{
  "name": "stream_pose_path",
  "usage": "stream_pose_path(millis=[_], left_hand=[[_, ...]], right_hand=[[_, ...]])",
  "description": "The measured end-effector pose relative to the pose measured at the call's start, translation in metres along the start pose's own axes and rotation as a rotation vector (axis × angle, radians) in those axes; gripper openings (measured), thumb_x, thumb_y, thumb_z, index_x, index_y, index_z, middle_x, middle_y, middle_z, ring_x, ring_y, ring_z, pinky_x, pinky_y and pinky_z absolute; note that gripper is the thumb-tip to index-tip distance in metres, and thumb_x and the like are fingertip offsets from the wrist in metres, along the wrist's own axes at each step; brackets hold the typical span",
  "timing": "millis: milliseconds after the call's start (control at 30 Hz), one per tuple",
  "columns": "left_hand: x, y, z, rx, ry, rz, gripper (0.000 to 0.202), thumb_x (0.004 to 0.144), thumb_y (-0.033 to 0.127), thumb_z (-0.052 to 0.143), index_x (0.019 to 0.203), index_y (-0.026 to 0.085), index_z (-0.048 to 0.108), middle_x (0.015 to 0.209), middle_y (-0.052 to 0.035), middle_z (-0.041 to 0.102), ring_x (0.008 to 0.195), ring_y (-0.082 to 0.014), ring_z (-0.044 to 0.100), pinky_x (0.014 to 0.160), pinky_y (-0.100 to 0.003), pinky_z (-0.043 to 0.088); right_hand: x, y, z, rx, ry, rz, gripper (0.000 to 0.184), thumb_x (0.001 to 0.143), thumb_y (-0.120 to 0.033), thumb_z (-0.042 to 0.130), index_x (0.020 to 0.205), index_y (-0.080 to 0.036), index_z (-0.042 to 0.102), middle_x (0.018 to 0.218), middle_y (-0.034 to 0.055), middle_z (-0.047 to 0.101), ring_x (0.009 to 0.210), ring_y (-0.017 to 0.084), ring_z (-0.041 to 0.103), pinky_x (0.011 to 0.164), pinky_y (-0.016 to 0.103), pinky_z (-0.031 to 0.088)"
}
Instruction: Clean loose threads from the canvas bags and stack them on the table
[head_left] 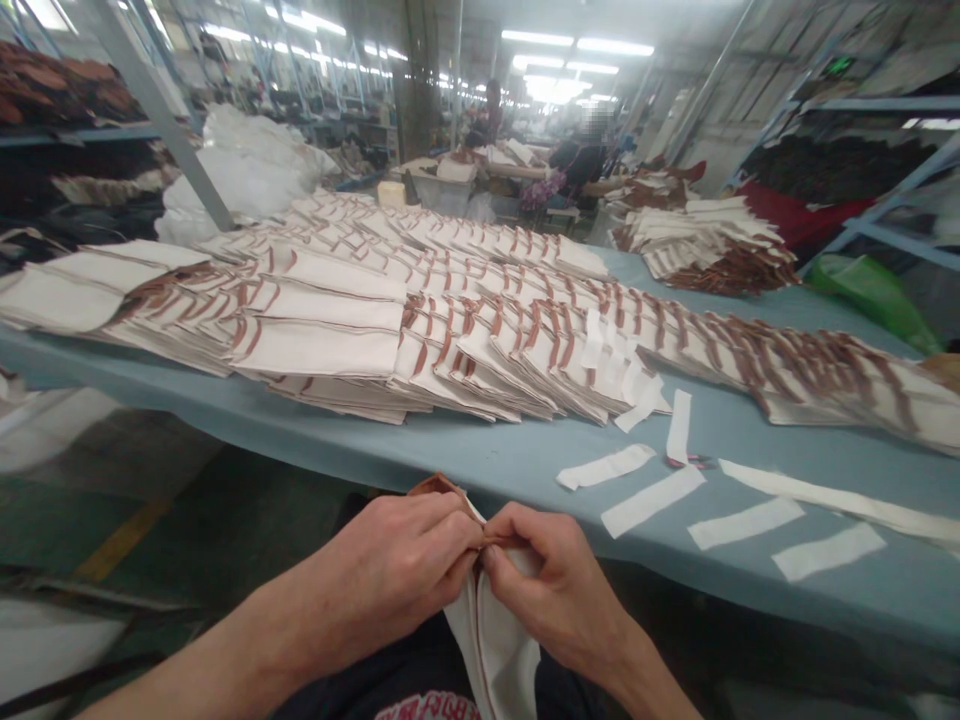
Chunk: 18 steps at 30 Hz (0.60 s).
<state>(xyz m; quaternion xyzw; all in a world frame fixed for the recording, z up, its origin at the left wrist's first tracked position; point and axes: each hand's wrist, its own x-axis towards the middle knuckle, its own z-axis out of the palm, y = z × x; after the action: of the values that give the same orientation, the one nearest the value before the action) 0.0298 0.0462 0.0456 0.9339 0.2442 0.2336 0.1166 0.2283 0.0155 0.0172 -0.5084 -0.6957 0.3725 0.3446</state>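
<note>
A cream fabric piece with brown trim (504, 640) hangs over my lap below the table edge. My left hand (420, 550) pinches its brown-edged upper end, fingers closed. Right beside it, my right hand (544, 575) grips the same piece between thumb and forefinger, so the two hands nearly touch. A brown flap (437, 485) sticks up behind my left fingers. What exactly lies between the fingertips is hidden. Beyond my hands, several white strips (652, 500) lie loose on the blue table covering (517, 455).
Rows of overlapping cream and brown pieces (322, 345) cover much of the table. A small dark tool (694, 462) lies partly under a strip. Another pile (705, 240) stands at the back right, near a green bag (874, 295). A person (581, 160) sits in the background.
</note>
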Motion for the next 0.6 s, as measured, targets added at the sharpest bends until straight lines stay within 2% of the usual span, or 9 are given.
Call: stream_pose_path(millis=[100,200,367,467,600], left_hand=[[0.001,0.0,0.006,0.061,0.136,0.042,0.025,0.101,0.007,0.049,0.079,0.018,0.055,0.072,0.0008,0.061,0.064,-0.0142,0.058,0.062,-0.027,0.047],[-0.002,0.0,0.009,0.089,0.234,0.093,0.017,0.1,0.006,0.052,0.089,0.015,0.06,0.076,-0.0023,0.065,0.069,-0.0164,0.061,0.068,-0.03,0.05],[-0.007,0.002,0.005,0.002,0.251,0.128,0.011,0.102,0.006,0.052,0.101,0.012,0.062,0.083,-0.0059,0.069,0.074,-0.0168,0.062,0.07,-0.03,0.052],[-0.008,0.003,0.001,-0.048,0.252,0.159,0.015,0.102,0.006,0.05,0.109,0.009,0.063,0.085,-0.0076,0.069,0.076,-0.0169,0.063,0.071,-0.03,0.054],[-0.009,0.003,0.002,-0.039,0.31,0.176,0.02,0.101,0.005,0.053,0.117,0.007,0.064,0.091,-0.0111,0.071,0.085,-0.0184,0.067,0.078,-0.03,0.057]], right_hand=[[0.003,-0.001,-0.001,0.102,-0.025,0.057,0.016,0.083,-0.024,0.054,0.071,-0.018,0.061,0.059,-0.0043,0.053,0.054,0.01,0.045,0.052,0.022,0.034],[0.005,-0.005,-0.004,0.221,-0.048,0.109,0.015,0.083,-0.027,0.054,0.073,-0.018,0.06,0.061,-0.0046,0.051,0.055,0.01,0.041,0.052,0.022,0.033],[0.003,-0.013,-0.008,0.299,-0.064,0.11,0.013,0.082,-0.025,0.054,0.072,-0.018,0.058,0.06,-0.0058,0.046,0.054,0.009,0.037,0.051,0.021,0.03],[0.002,-0.016,-0.007,0.345,-0.033,0.084,0.014,0.083,-0.026,0.055,0.071,-0.018,0.057,0.06,-0.0065,0.043,0.055,0.009,0.036,0.052,0.021,0.03],[0.001,-0.017,-0.006,0.449,-0.04,0.119,0.017,0.084,-0.03,0.058,0.073,-0.019,0.056,0.061,-0.0065,0.042,0.055,0.009,0.034,0.051,0.021,0.03]])
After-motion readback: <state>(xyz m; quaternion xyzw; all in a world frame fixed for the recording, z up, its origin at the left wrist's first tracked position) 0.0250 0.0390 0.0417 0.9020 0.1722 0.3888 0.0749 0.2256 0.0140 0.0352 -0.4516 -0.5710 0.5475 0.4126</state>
